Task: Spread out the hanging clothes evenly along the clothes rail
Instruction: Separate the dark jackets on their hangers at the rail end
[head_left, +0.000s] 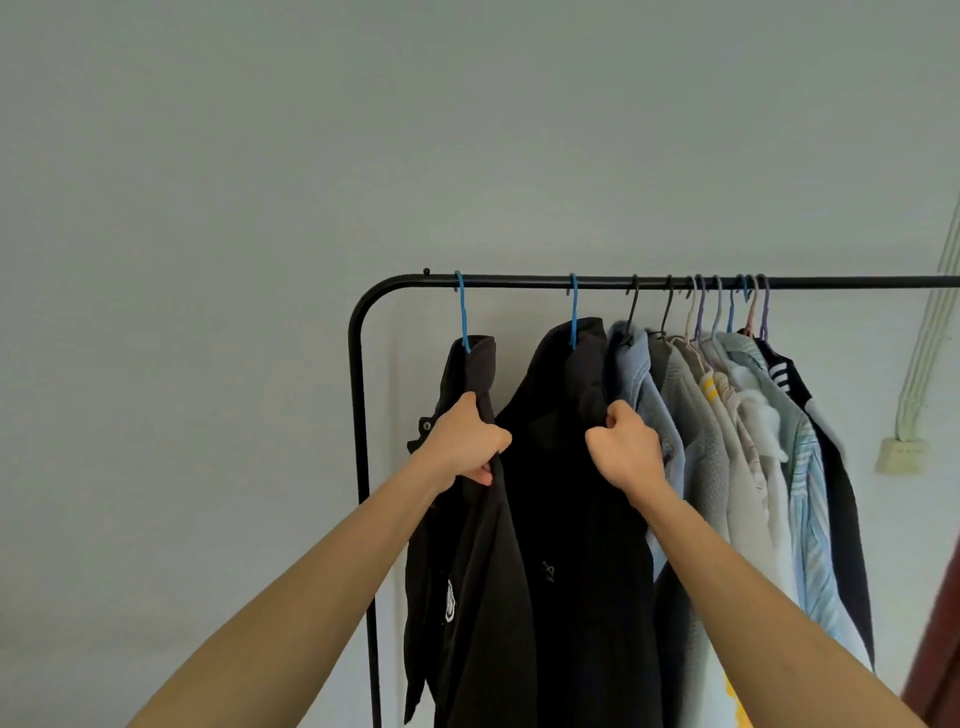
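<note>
Clothes hang from a black metal clothes rail (519, 283): two black jackets (566, 519) spaced at its left end, roughly eight pale garments (753, 467) bunched rightward. Left hand (462, 441) grips one jacket, right hand (626, 447) the other. Two blue hangers (462, 312); no legible writing.

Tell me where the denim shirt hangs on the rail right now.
The denim shirt hangs mid-rail on a black hanger, third from the left end, between the second black jacket and the bunched pale clothes; the right hand is just in front.
</note>
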